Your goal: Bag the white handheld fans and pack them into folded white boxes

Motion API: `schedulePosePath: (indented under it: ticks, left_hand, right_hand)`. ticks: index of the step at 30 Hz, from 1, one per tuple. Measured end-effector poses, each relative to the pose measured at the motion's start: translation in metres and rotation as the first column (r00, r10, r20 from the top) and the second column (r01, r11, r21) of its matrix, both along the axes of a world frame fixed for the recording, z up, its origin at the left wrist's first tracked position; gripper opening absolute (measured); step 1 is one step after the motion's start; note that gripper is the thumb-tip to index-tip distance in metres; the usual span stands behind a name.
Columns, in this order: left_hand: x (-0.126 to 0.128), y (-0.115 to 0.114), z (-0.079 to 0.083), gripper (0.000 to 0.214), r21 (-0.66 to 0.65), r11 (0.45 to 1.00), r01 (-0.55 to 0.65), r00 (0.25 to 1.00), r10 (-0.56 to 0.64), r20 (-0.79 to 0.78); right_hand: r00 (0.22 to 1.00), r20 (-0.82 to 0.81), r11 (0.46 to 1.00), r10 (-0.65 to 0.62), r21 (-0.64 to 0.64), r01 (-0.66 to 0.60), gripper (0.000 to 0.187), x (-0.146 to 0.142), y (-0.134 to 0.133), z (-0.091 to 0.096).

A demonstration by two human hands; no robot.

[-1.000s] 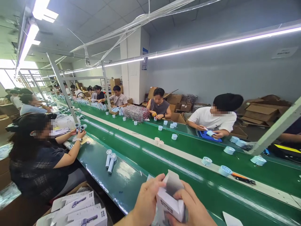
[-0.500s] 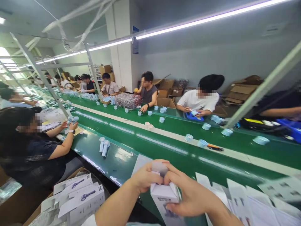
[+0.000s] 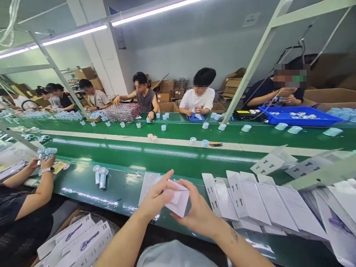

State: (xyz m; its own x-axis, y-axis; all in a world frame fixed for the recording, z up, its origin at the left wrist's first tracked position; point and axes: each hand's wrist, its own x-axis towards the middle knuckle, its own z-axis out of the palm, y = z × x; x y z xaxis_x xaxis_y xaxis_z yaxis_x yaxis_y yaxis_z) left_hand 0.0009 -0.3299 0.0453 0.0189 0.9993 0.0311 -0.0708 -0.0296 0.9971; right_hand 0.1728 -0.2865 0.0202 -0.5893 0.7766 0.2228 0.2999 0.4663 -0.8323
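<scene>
Head view: white box (image 3: 181,204) (partly hidden) behind left fingers (image 3: 163,183)

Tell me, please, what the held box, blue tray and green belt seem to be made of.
Box: apparently thin white card, fairly smooth, judging by its crisp folded edges. Blue tray: probably moulded plastic, given its even colour and slight sheen. Green belt: perhaps rubber or plastic, glossy, reflecting light.
</scene>
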Motion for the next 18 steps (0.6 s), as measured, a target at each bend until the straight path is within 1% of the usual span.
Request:
schedulePosePath:
  ticks: [1, 4, 6, 8, 10, 12, 14, 15, 17, 18]
  left_hand:
    - [0.001, 0.003, 0.002, 0.031, -0.025, 1.000, 0.010, 0.999, -0.009, 0.032]
    - [0.014, 0.010, -0.001, 0.045, -0.099, 0.994, -0.046, 0.977, 0.065, 0.204]
    - [0.025, 0.010, -0.008, 0.041, -0.156, 0.983, -0.096, 0.950, 0.137, 0.279]
    - [0.033, 0.008, -0.013, 0.035, -0.177, 0.970, -0.167, 0.943, 0.210, 0.260]
    - [0.037, 0.006, -0.015, 0.031, -0.162, 0.965, -0.207, 0.943, 0.241, 0.230]
    - [0.039, 0.007, -0.014, 0.034, -0.139, 0.977, -0.160, 0.952, 0.190, 0.241]
    - [0.040, 0.009, -0.012, 0.040, -0.112, 0.989, -0.092, 0.946, 0.122, 0.300]
    - [0.041, 0.011, -0.011, 0.042, -0.102, 0.992, -0.079, 0.937, 0.109, 0.332]
    - [0.044, 0.013, -0.010, 0.045, -0.105, 0.992, -0.066, 0.924, 0.101, 0.370]
    - [0.045, 0.014, -0.009, 0.047, -0.118, 0.992, -0.037, 0.928, 0.078, 0.364]
  right_hand:
    - [1.000, -0.005, 1.000, 0.015, 0.015, -0.015, 0.080, 0.003, 0.001, 0.001]
    - [0.999, -0.023, 0.999, 0.039, 0.028, -0.039, 0.080, 0.012, 0.003, 0.005]
    - [0.997, -0.024, 0.997, 0.072, 0.014, -0.071, 0.083, 0.017, 0.004, 0.006]
    - [0.994, -0.031, 0.994, 0.109, 0.008, -0.109, 0.083, 0.021, 0.007, 0.007]
    - [0.990, -0.042, 0.991, 0.135, 0.006, -0.135, 0.085, 0.026, 0.009, 0.010]
    - [0.988, -0.047, 0.989, 0.147, -0.002, -0.147, 0.087, 0.032, 0.011, 0.013]
    - [0.988, -0.052, 0.990, 0.143, -0.011, -0.144, 0.087, 0.038, 0.013, 0.014]
    - [0.989, -0.067, 0.991, 0.133, -0.016, -0.135, 0.087, 0.040, 0.013, 0.013]
    - [0.986, -0.126, 0.993, 0.107, -0.026, -0.112, 0.090, 0.045, 0.012, 0.009]
    - [0.980, -0.168, 0.993, 0.105, -0.028, -0.111, 0.091, 0.047, 0.011, 0.006]
